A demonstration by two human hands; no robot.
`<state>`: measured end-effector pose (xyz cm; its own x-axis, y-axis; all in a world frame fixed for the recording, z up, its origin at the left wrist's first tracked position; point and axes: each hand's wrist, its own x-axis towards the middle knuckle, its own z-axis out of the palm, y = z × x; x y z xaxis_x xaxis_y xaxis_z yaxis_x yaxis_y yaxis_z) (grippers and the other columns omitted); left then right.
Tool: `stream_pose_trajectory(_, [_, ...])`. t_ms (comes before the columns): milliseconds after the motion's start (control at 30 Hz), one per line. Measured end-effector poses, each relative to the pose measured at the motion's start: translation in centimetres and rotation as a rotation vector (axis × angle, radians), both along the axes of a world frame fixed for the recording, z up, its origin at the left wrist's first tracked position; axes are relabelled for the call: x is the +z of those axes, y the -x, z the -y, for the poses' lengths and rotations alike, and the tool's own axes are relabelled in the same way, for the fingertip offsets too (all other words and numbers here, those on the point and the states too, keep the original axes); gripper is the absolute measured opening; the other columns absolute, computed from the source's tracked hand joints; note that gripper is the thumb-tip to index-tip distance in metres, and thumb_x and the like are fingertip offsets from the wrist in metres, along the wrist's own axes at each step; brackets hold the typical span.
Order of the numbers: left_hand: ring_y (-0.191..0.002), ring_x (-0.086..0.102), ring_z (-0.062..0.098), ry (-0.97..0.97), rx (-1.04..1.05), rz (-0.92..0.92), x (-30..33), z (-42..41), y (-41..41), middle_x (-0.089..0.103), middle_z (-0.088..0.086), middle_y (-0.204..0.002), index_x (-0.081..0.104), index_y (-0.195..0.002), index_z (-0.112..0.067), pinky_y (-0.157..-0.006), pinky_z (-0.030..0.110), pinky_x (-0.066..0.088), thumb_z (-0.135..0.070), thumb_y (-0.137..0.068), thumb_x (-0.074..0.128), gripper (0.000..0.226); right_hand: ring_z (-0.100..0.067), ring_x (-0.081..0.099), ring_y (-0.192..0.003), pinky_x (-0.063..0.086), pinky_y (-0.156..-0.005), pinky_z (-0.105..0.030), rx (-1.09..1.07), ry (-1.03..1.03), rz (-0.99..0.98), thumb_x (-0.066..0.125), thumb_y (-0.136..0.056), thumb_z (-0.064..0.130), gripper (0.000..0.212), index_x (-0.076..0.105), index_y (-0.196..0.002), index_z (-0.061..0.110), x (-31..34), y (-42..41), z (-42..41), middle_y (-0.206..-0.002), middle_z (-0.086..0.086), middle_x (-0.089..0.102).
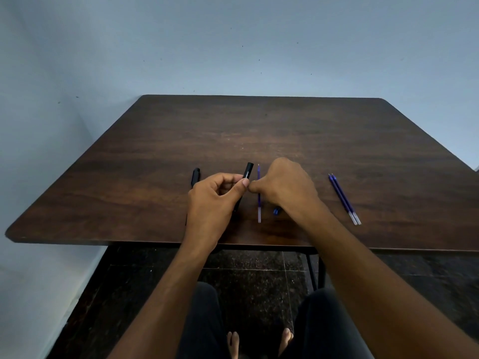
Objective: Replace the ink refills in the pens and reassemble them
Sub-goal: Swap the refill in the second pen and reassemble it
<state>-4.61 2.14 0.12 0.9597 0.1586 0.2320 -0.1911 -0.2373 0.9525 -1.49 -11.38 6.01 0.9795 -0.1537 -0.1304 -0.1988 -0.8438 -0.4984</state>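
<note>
A black pen (196,176) lay far left on the table (363,151). The left hand (212,203) pinched a black pen barrel (247,172), pointing away. Just right lay a blue refill (259,195), pointing the same way, beside the closed right hand (285,185). Two refills (343,198) lay farther right.

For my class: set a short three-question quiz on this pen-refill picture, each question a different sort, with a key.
1. True or false: the left hand holds a black pen barrel.
2. How many refills lie side by side on the table, to the right of the right hand?
3. Multiple choice: the single refill lies (A) between the two hands, (B) at the table's far edge, (C) on the floor.

Key: 1 true; 2 two, the refill pair; 3 A.
</note>
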Motion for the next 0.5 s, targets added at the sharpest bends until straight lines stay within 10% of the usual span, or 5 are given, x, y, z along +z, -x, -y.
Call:
stream_pose_trajectory(167, [-0.089,0.071,-0.004,-0.054,-0.061,-0.011,0.2,0.2,0.0,0.077,-0.014,-0.093,0.075,-0.101,-0.029,-0.080,0.015,0.056,-0.029,-0.087,0.077,0.014,-0.009,0.041,-0.040,0.042,-0.045,-0.026,-0.081,-0.230,0.225,0.073,-0.082,0.033,0.041,0.052,-0.052,0.013,0.5,0.5,3.0,-0.043,0.003,0.049])
stream_pose_trajectory(333, [-0.085,0.070,0.003,-0.128,-0.116,-0.004,0.2,0.3,0.2,0.075,-0.010,-0.088,0.074,-0.099,-0.030,-0.078,0.017,0.056,-0.026,-0.085,0.080,0.016,-0.014,0.054,-0.035,0.034,-0.034,-0.021,-0.183,-0.882,0.380,0.066,-0.088,0.008,0.021,0.055,-0.069,0.007,1.1,0.6,4.8,-0.052,-0.008,0.063])
stream_pose_trajectory(500, [-0.083,0.070,0.003,-0.135,-0.129,-0.016,0.2,0.1,0.2,0.075,-0.008,-0.087,0.074,-0.098,-0.029,-0.078,0.019,0.057,-0.024,-0.083,0.081,0.017,-0.019,0.057,-0.037,0.038,-0.035,-0.023,-0.158,-1.038,0.477,0.060,-0.088,0.003,0.010,0.058,-0.078,0.001,1.4,0.6,4.7,-0.054,-0.010,0.065])
